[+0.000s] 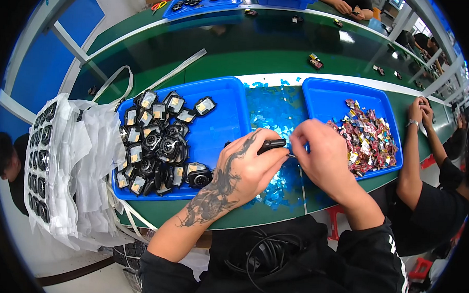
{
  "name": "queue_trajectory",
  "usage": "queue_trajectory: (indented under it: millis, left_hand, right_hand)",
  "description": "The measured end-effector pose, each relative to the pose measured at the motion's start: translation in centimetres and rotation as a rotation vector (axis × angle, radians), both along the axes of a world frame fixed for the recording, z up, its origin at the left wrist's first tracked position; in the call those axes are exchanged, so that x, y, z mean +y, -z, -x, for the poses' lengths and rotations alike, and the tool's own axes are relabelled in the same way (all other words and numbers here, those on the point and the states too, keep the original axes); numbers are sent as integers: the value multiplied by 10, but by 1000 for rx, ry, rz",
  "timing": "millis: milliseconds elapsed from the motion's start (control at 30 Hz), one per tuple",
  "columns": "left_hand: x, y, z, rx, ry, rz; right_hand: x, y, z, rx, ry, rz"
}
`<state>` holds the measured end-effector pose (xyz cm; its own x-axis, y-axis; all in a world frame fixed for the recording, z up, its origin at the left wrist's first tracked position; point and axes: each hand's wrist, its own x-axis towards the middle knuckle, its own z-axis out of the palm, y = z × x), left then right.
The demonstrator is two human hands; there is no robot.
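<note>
My left hand (244,162) is closed around a black watch case (272,144), held edge-on above the table between two trays. My right hand (322,152) is curled with its fingertips close to the right end of that case. Something thin and small shows at these fingertips, too small to name. Black watch cases (165,146), several with pale rectangular inserts, lie heaped in a blue tray (225,125) on the left. On the right, another blue tray (324,95) contains a pile of small reddish circuit parts (369,138) with yellow and white bits.
Shiny blue film scraps (274,194) cover the table between the trays. At far left rises a stack of white packing sheets (91,167) with watch cases on its side. Beyond runs a green belt (248,49) carrying small parts. A co-worker's hands (420,111) are at the right.
</note>
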<state>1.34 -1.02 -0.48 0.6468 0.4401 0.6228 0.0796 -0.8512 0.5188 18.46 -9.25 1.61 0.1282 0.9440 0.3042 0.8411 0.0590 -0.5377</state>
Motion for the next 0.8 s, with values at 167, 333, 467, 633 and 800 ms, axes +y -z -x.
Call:
queue_trajectory:
  millis: [167,333,467,633,800]
  left_hand:
    - [-2,1,3,-93,-19,613]
    - [-1,6,3,-92,126,761]
    - [-1,0,1,-285,330,1203]
    - [-2,2,0,-372,338,1218]
    - [-12,4,-4,-374,385,1294]
  right_hand:
    - [-2,-8,8,219,-9,-103]
    - [0,15,12,596,-125,-158]
    - [0,8,18,777,26,-327]
    - [2,-9,22,441,-88,-116]
    - [5,-1,30,254,1,-221]
